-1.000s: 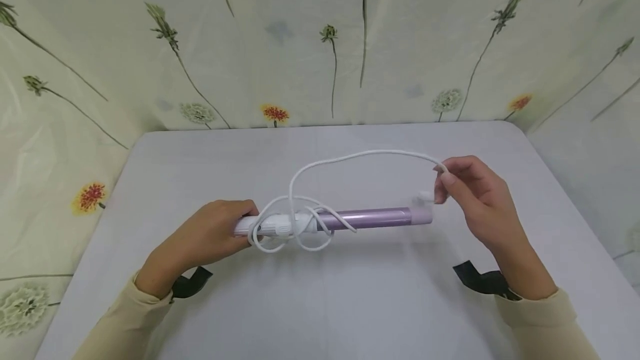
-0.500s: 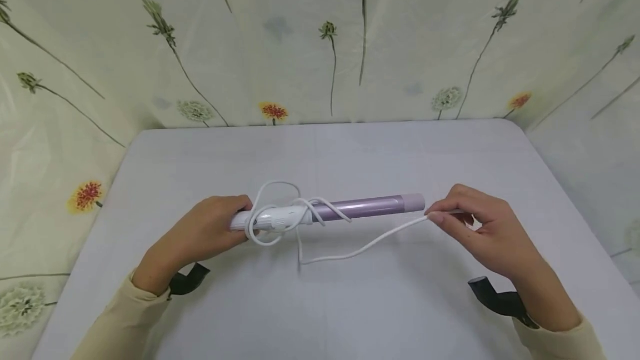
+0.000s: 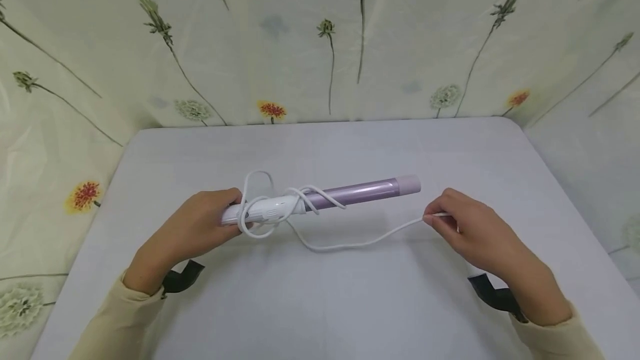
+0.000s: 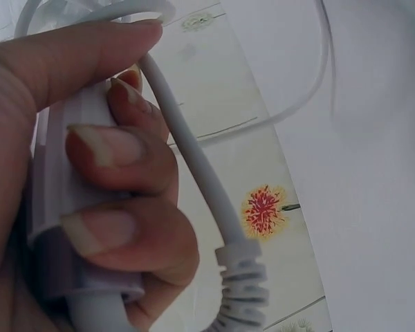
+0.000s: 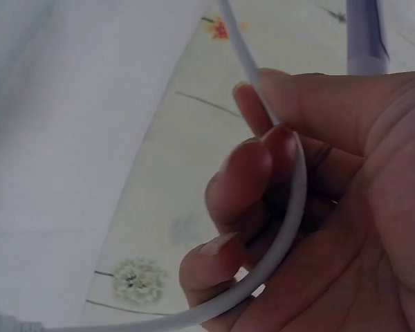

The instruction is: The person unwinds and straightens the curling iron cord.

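A curling iron (image 3: 357, 193) with a shiny purple barrel and white handle is held above the table, its pale tip tilted up to the right. My left hand (image 3: 192, 226) grips the handle; curled fingers wrap it in the left wrist view, beside the cord's ribbed sleeve (image 4: 243, 283). White cord (image 3: 345, 247) loops loosely round the handle and the barrel's base, then sags across to the right. Between thumb and fingertips, my right hand (image 3: 472, 232) pinches this cord. In the right wrist view the cord curves down past the palm toward a ribbed white part (image 5: 17, 325) at the corner.
Under both hands lies a white table (image 3: 320, 304) with rounded far corners. A floral-printed sheet (image 3: 300, 60) hangs behind it and at its sides. Black straps (image 3: 184, 276) show at both wrists.
The right hand has come down and toward me with the cord, which arched over the iron and now sags below it. The iron's tip has risen and shifted slightly left.
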### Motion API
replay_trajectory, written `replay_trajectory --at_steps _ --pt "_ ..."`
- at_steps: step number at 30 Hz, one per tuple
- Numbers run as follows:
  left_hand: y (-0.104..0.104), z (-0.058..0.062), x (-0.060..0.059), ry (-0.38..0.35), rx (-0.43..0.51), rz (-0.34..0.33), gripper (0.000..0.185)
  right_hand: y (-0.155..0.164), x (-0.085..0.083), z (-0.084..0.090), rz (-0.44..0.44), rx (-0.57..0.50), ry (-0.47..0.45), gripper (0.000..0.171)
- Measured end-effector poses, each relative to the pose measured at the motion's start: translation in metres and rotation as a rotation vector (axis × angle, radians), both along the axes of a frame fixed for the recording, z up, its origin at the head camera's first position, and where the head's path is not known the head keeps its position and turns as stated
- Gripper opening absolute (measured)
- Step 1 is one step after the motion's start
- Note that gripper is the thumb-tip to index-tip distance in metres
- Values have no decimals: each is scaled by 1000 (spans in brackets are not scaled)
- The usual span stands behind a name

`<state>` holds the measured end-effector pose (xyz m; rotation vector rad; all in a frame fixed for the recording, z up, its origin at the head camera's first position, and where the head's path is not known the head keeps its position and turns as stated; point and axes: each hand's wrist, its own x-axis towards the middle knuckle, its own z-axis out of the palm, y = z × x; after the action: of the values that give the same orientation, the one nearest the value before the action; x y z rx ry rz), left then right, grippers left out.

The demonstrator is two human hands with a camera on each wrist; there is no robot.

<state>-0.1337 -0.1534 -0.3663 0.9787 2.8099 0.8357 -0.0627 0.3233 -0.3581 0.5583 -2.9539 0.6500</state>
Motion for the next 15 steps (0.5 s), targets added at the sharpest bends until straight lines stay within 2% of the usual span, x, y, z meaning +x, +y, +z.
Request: replay_trajectory --at_steps 6,15 --pt "2 1 1 -5 -8 -9 25 -3 -8 -8 -48 120 -171 9" --pt "5 4 3 17 -1 -36 23 -4 -20 -30 -78 207 -315 4"
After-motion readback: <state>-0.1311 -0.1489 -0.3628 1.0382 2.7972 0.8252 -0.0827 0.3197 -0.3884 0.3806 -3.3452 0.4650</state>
